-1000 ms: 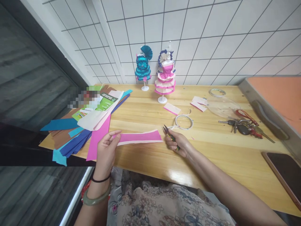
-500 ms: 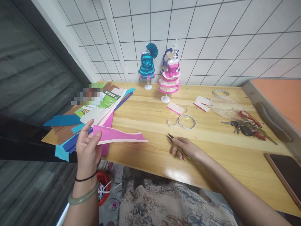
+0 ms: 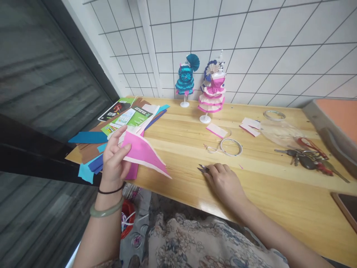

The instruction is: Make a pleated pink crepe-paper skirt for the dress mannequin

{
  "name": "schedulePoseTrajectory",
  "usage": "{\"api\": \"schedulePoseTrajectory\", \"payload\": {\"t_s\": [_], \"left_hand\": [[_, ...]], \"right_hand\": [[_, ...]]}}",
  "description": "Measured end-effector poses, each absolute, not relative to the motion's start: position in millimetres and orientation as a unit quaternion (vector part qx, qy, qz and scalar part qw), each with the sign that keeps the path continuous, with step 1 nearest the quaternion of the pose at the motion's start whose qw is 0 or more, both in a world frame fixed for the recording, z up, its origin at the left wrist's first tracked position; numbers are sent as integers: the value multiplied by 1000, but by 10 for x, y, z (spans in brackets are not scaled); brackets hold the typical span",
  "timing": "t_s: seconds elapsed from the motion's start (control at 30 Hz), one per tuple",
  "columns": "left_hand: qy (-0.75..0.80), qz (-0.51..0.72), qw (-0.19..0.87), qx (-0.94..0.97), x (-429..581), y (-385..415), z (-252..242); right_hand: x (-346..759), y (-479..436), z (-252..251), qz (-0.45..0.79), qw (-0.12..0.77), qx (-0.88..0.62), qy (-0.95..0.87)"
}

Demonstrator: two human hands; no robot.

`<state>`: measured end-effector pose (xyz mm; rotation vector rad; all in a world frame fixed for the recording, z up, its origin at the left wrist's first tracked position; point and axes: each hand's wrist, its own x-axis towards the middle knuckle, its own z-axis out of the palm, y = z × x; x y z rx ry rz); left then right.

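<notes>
Between thumb and fingers, my left hand (image 3: 115, 160) pinches one end of a pink crepe paper strip (image 3: 143, 150) with white edges. The strip's free end hangs down to the right above the table. My right hand (image 3: 226, 185) lies palm down on the wood, closed over small thread snips (image 3: 203, 169). Only their dark blades stick out to the left; the handles are hidden under the fingers. Just beyond that hand is a roll of narrow tape (image 3: 231, 147), with a loose curl beside it. A white and pink paper piece (image 3: 216, 130) lies farther back.
Coloured paper sheets (image 3: 87, 137) and a green packet (image 3: 136, 118) are piled at the left. Near the wall stand dress forms in teal (image 3: 185, 80) and pink (image 3: 212, 98) paper. Keys (image 3: 306, 160), a second tape roll (image 3: 275, 115) and a phone (image 3: 346, 208) lie right. Below is a red bin (image 3: 128, 227).
My right hand has turned palm down and lowered the snips onto the table. In my left hand the pink strip has tilted, its free end now pointing lower. The view has shifted left.
</notes>
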<state>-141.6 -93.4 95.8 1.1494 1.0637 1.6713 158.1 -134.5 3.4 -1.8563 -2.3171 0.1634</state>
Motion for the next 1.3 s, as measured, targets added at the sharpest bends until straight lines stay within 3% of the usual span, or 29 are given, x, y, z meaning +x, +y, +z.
{"api": "schedulePoseTrajectory", "payload": {"t_s": [0.1, 0.23, 0.33, 0.5, 0.63, 0.77, 0.93, 1.1, 1.2, 1.3], "left_hand": [[397, 630, 475, 469, -1336, -872, 1085], [418, 542, 525, 506, -1095, -859, 1288], [404, 477, 573, 529, -864, -860, 1437], [340, 427, 627, 556, -634, -727, 1486], [311, 466, 646, 518, -591, -587, 1242], [304, 443, 695, 477, -502, -577, 913], [345, 462, 707, 410, -368, -597, 691], [388, 494, 681, 376, -430, -504, 590], [406, 499, 666, 379, -480, -447, 544], [393, 506, 659, 394, -471, -409, 526]], "right_hand": [[1550, -1269, 161, 167, 176, -592, -768], [1390, -1146, 505, 462, 339, -487, -660], [1251, -1078, 752, 597, 382, -376, -596], [1125, -1071, 858, 670, 339, -365, -550], [1087, -1046, 736, 683, 406, -396, -460], [1016, -965, 591, 676, 465, -419, -389], [1036, -901, 415, 616, 436, -447, -480], [1466, -1026, 200, 231, 318, -542, -743], [1699, -1205, 52, 123, 203, -526, -816], [1773, -1379, -61, 43, 146, -510, -847]]}}
